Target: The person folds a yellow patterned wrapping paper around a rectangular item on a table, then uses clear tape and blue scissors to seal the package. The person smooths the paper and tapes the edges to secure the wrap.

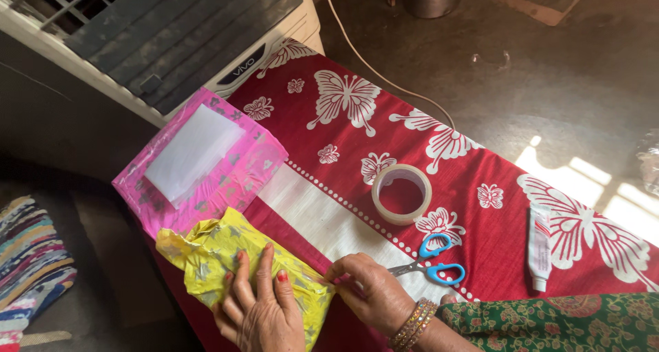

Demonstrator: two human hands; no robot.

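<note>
Yellow parcel (pixel 233 259) lies between pink parcel (pixel 206 160) and scissors (pixel 429 261).
</note>
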